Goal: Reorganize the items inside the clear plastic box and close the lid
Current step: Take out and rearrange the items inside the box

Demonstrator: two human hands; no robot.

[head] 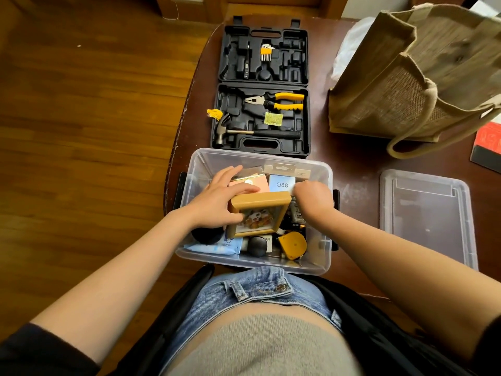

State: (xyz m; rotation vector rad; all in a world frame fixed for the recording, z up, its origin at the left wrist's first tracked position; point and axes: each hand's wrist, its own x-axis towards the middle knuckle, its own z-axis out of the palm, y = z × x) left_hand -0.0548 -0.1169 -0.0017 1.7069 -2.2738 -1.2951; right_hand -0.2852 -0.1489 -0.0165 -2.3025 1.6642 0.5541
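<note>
Head view: right hand (311, 198) fingers hidden.

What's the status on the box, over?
Left hand grips the wooden frame inside the box. Right hand curled among items, hold unclear. Lid off, on the table to the right.

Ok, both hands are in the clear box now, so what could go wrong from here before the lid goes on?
1. The wooden picture frame lies tilted on top of the pile, gripped by the left hand; left like that, it may stand proud of the clear box rim and block the lid.
2. The right hand is reaching down beside the Q88 box; tugging there could topple the packages standing along the far wall.
</note>
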